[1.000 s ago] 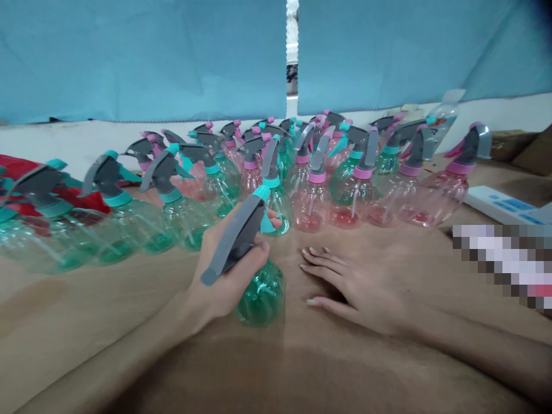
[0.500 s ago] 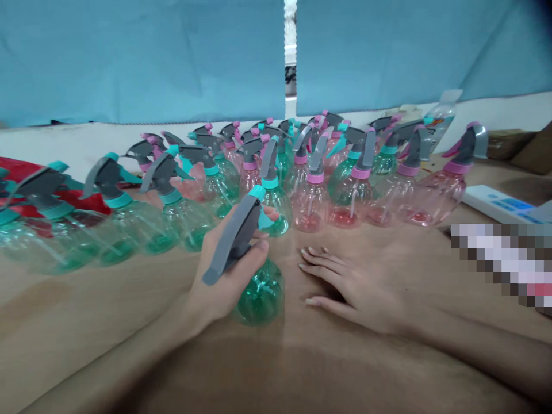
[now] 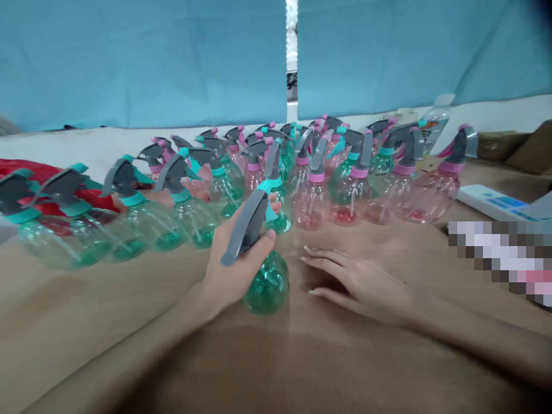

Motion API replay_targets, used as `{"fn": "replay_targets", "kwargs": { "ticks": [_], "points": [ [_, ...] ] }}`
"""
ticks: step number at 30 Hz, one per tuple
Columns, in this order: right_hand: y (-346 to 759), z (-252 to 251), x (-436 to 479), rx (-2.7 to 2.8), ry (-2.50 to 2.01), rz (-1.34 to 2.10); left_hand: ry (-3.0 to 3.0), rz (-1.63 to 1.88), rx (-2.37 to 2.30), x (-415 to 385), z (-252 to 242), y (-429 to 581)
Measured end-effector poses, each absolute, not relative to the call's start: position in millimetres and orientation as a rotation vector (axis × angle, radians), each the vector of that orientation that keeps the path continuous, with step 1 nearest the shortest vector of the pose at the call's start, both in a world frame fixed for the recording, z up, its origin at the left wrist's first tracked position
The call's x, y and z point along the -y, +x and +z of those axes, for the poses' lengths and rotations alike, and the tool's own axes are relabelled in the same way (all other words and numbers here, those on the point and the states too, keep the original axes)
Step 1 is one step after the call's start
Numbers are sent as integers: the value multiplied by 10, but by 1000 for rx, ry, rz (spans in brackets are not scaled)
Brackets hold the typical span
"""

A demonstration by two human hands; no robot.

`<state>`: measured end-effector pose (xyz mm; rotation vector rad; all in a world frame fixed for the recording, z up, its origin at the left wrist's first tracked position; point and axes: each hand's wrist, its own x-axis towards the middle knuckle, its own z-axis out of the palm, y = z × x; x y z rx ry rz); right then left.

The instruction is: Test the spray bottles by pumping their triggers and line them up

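Our left hand [image 3: 228, 261] hides the neck of the bottle [image 3: 268, 287], fingers wrapped around it; our right hand [image 3: 366, 282] has its thumb and fingers apart.

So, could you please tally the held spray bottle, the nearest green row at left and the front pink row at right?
Held green spray bottle: 1
Nearest left-row green bottles: 4
Front-row pink bottles: 4
Total: 9

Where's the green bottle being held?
In the head view, the green bottle is just below centre, gripped by the left hand, in front of the other spray bottles and left of the right hand.
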<state>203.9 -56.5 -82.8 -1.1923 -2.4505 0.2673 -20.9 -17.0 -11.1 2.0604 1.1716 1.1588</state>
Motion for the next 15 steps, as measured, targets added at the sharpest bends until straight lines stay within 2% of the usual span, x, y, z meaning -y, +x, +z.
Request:
{"fn": "replay_targets", "kwargs": {
  "ticks": [7, 15],
  "points": [
    [1842, -555, 666, 2422, -1234, 234, 2047, 1163, -1094, 198, -94, -184],
    [1526, -341, 708, 2288, -1235, 423, 2109, 1158, -1132, 284, -106, -211]
  ]
}}
